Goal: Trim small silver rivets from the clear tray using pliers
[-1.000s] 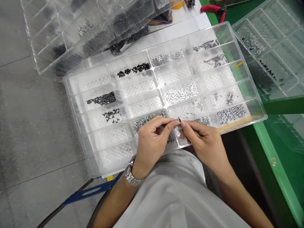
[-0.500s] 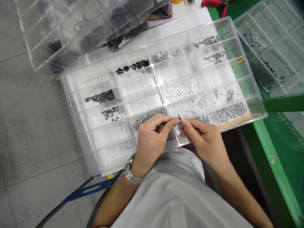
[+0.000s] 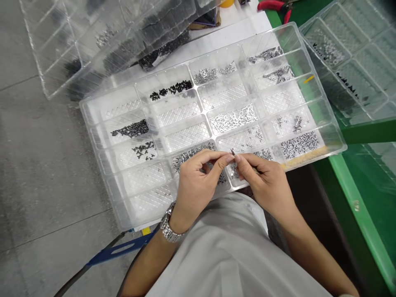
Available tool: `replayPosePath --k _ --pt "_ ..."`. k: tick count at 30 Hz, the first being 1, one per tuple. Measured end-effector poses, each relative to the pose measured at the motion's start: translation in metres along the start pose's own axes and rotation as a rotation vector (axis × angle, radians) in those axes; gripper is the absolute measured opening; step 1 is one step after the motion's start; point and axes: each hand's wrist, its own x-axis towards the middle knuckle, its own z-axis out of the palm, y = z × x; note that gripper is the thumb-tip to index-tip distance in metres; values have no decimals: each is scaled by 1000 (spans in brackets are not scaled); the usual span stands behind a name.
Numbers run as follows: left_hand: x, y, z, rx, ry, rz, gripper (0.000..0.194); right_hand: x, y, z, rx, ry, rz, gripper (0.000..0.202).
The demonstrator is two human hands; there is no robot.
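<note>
My left hand [image 3: 199,175] is closed in a pinch over the near edge of a clear compartment tray [image 3: 232,185]. What its thumb and index finger hold is too small to name. My right hand [image 3: 262,177] is closed around a thin tool with a dark pointed tip [image 3: 233,152], which pokes out between thumb and finger beside the left fingertips. Both hands almost touch. Small silver screws [image 3: 194,152] lie in the compartment under my left hand. More silver screws [image 3: 299,145] fill the compartment to the right, and white hook-shaped pieces [image 3: 234,118] lie just beyond.
A second clear tray [image 3: 46,53] overhangs at the upper left. Another clear tray [image 3: 365,53] stands at the right by a green frame [image 3: 355,206]. Red-handled pliers [image 3: 272,5] lie at the back. Black screws [image 3: 131,128] sit in left compartments.
The view has shifted slightly, moving the tray a little within the picture. Both hands keep the same pinched pose, and the dark tip stays between them.
</note>
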Motion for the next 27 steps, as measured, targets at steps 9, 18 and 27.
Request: replayPosePath --k 9,18,27 --pt "20 2 -5 57 -120 -45 14 11 0 2 155 -30 83 43" --pt "31 -2 -9 45 -175 -121 17 17 2 4 175 -29 46 42" --pt "37 1 -11 35 -227 -164 21 19 3 5 181 -40 72 43"
